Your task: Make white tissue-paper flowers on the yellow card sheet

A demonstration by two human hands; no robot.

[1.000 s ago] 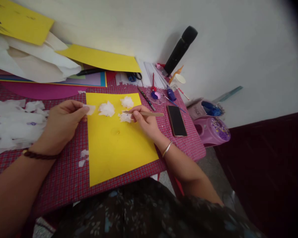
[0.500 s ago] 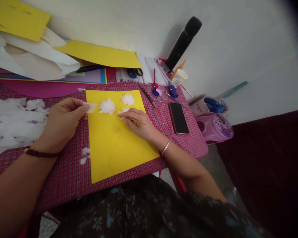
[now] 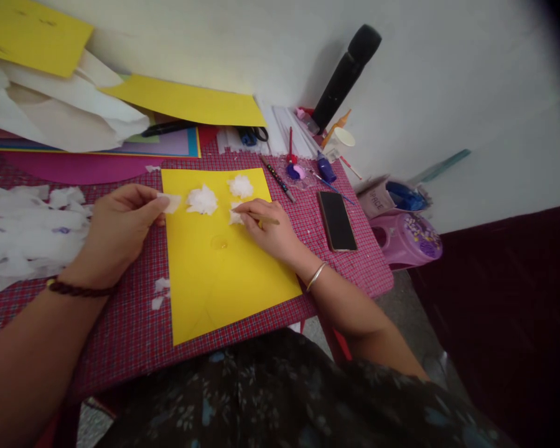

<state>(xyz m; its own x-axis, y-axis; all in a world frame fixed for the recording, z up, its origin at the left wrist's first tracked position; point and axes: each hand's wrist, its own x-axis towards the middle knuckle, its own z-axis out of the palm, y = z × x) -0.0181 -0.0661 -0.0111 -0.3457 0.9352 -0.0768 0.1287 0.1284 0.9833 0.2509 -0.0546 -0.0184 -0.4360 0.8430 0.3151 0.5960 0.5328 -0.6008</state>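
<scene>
A yellow paper sheet lies on the red checked tablecloth. Near its far edge sit crumpled white tissue tufts. My right hand pinches a thin wooden stick, whose tip presses on a third tuft. At the sheet's left edge, my left hand pinches a small white tissue piece between thumb and fingers. A faint glue spot marks the sheet's middle.
A pile of torn white tissue lies at the left. Coloured papers, scissors, pens and a paint dish line the far side. A black phone lies right of the sheet; a pink container stands beyond the table edge.
My right hand has turned and shifted slightly, so the stick shows shorter and its tip presses the near tuft. The left hand keeps its tissue piece in place.
</scene>
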